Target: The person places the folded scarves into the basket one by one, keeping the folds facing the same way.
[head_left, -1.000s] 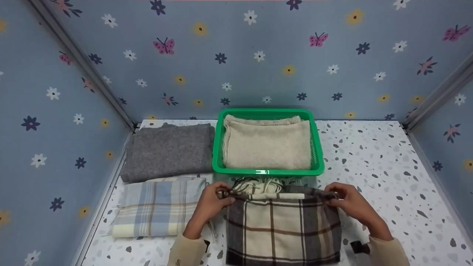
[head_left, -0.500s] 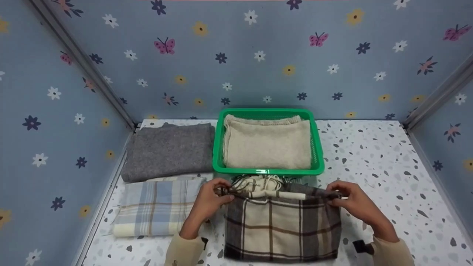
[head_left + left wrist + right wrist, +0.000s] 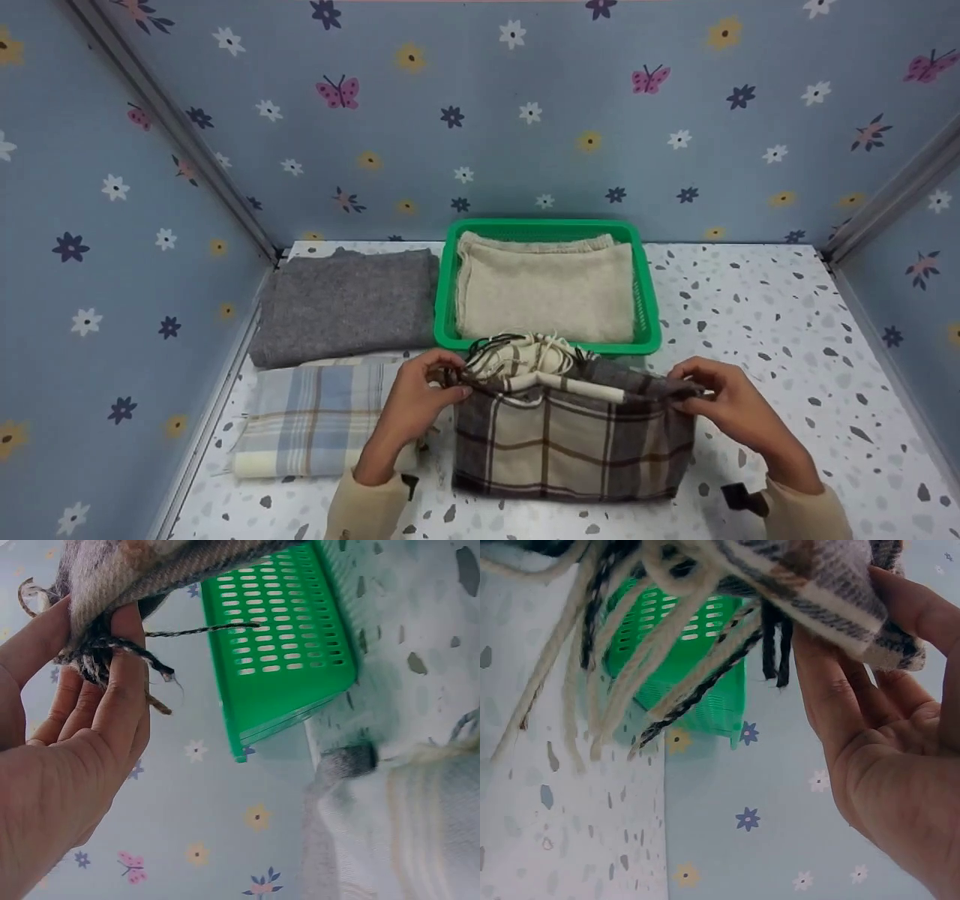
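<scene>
A folded plaid scarf [image 3: 570, 442] in brown, black and cream, with twisted fringe [image 3: 525, 354] at its far edge, hangs between both hands in front of the basket. My left hand [image 3: 416, 394] pinches its far left corner between thumb and fingers; the left wrist view shows dark fringe strands poking out past the fingers. The far right corner is pinched by my right hand [image 3: 724, 394], and cream and black tassels dangle beside it in the right wrist view. Just beyond, a green plastic basket [image 3: 652, 315] holds a folded beige cloth [image 3: 544, 292]; the scarf's fringe overlaps its front rim.
On the left lie a folded grey cloth [image 3: 349, 304] at the back and a folded blue, white and cream plaid cloth [image 3: 315, 420] nearer. Flowered walls [image 3: 480, 112] enclose the back and sides of the speckled white tabletop [image 3: 757, 322].
Both hands have raised the plaid scarf and moved it slightly toward the basket. Its near edge has come up from the bottom of the view, and the fringe now overlaps the basket rim.
</scene>
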A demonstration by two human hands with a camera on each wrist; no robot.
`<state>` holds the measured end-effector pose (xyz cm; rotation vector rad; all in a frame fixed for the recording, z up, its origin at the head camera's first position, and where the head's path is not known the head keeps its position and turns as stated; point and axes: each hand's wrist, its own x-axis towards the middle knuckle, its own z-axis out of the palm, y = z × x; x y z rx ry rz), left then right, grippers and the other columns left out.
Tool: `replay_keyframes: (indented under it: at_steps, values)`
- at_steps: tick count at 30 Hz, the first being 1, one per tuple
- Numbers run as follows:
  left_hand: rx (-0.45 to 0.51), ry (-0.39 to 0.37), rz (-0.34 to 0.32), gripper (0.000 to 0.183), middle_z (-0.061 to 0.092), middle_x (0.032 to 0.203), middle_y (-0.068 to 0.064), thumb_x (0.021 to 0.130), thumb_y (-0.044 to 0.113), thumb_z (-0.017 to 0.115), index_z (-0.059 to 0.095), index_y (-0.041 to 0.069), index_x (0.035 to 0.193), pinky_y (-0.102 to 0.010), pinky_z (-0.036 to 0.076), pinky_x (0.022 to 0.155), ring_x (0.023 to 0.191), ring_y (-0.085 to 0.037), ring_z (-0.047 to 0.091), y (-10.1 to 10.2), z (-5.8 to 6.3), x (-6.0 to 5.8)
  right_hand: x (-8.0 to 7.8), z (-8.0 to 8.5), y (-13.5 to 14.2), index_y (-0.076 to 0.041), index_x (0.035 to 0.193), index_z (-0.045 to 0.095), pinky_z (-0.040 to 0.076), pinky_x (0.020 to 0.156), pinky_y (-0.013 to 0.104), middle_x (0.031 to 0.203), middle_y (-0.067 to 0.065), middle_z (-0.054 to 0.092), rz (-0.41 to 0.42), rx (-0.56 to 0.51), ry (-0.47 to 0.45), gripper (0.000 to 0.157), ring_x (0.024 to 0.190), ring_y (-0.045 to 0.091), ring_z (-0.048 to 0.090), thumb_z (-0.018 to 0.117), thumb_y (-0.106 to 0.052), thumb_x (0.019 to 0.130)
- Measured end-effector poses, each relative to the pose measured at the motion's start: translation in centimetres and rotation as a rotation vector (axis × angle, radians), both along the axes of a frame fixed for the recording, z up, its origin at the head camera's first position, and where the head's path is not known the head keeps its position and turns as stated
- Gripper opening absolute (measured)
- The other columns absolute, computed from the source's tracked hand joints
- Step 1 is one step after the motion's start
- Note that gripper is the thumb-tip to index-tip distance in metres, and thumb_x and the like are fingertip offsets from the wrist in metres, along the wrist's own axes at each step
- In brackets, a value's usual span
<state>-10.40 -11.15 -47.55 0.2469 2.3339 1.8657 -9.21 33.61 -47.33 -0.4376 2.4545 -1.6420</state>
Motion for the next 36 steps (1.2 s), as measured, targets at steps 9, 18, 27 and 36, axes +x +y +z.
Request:
replay_keyframes:
  at_steps: [9,18,27,36]
  values:
    - [0.002,0.060,0.027,0.025,0.069,0.112,-0.011,0.092,-0.002,0.077,0.071,0.002,0.116,-0.037,0.051,0.083,0.096,-0.023,0.064,-0.3,1.5,-0.6,-0.4,1.4,-0.4,-0.002,0.110,0.072,0.056,0.067,0.029,0.101,0.001,0.073,-0.049,0.007,0.077,0.023,0.080,0.012,0.064,0.076,0.009,0.091]
    - [-0.016,0.088,0.055,0.024,0.071,0.111,-0.010,0.093,-0.002,0.076,0.072,0.003,0.116,-0.038,0.051,0.083,0.096,-0.022,0.065,-0.5,2.7,-1.5,-1.3,2.7,-0.7,0.001,0.109,0.071,0.056,0.066,0.027,0.100,-0.002,0.074,-0.066,-0.005,0.104,0.023,0.078,0.010,0.064,0.074,0.013,0.089]
    - [-0.017,0.096,0.082,0.025,0.071,0.112,-0.009,0.093,-0.003,0.077,0.072,0.004,0.117,-0.038,0.052,0.083,0.095,-0.022,0.065,-0.6,3.7,-2.4,-2.3,3.6,-0.9,0.000,0.109,0.072,0.056,0.068,0.026,0.102,-0.002,0.074,-0.086,0.015,0.143,0.025,0.079,0.011,0.063,0.073,0.014,0.089]
    - [-0.010,0.129,0.109,0.028,0.070,0.114,-0.012,0.092,-0.007,0.076,0.071,0.002,0.118,-0.028,0.055,0.075,0.099,-0.023,0.065,-0.6,4.3,-3.4,-3.3,4.7,-1.3,0.001,0.110,0.073,0.057,0.068,0.026,0.103,-0.002,0.075,-0.104,0.010,0.166,0.023,0.082,0.012,0.067,0.074,0.013,0.090]
